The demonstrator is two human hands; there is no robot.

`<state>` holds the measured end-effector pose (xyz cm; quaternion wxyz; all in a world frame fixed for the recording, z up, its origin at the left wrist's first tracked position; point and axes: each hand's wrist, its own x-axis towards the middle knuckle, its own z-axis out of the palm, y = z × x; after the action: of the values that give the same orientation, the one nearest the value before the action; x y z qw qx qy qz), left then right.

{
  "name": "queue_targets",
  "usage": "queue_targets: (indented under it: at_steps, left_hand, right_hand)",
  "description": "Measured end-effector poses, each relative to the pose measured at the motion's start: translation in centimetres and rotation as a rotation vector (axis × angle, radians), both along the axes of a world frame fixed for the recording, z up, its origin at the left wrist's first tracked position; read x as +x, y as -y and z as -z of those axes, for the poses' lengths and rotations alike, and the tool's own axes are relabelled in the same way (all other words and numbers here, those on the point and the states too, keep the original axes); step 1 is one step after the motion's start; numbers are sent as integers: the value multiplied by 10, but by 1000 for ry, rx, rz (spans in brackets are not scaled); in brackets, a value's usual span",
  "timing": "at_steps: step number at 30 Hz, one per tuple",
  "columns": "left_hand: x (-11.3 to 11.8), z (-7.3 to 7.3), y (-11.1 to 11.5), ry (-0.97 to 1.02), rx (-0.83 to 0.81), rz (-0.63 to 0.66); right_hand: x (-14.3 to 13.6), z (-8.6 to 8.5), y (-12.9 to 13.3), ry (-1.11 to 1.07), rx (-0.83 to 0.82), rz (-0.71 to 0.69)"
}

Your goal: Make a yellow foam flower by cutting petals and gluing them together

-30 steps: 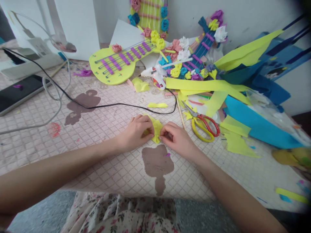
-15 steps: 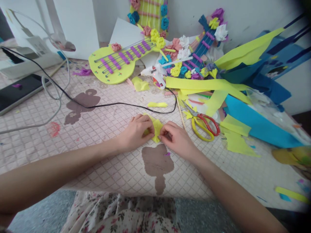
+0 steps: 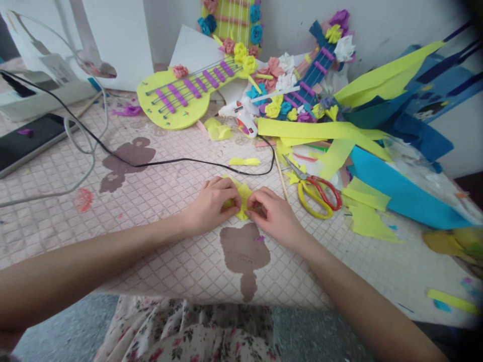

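A small piece of yellow crepe paper (image 3: 243, 194) lies between my hands, low over the quilted table cover (image 3: 181, 271). My left hand (image 3: 219, 203) pinches its left side, with the fingers curled over and partly hiding it. On the right edge, the thumb and fingertips of my right hand (image 3: 273, 213) are closed on the same paper. Just beyond the hands is a short yellow paper strip (image 3: 245, 162). Scissors (image 3: 315, 191) with red and yellow handles lie to the right of my right hand, beside a thin wooden stick (image 3: 281, 176).
Behind lie a white glue gun (image 3: 241, 115) with a black cord (image 3: 184, 160), a yellow paper guitar (image 3: 173, 100) and a blue flower-trimmed guitar (image 3: 317, 70). Yellow and blue paper sheets (image 3: 407, 186) cover the right side. A phone (image 3: 33, 141) and power strip (image 3: 49, 90) sit left.
Both hands keep their pinch on the yellow crepe paper and have hardly moved. The whole view has shifted very slightly.
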<state>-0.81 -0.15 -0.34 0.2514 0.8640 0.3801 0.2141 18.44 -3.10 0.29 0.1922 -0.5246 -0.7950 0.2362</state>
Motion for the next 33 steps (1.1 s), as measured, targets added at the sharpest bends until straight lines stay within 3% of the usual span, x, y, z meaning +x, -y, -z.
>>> queue_targets:
  at_steps: [11, 20, 33]
  left_hand:
    - [0, 3, 2, -26, 67, -16]
    - [-6, 0, -4, -4, -20, 68]
    - [1, 0, 0, -26, -6, -32]
  right_hand:
    - [0, -1, 2, 90, 0, -18]
    - [6, -3, 0, 39, -37, -50]
    - [2, 2, -1, 53, 18, -18]
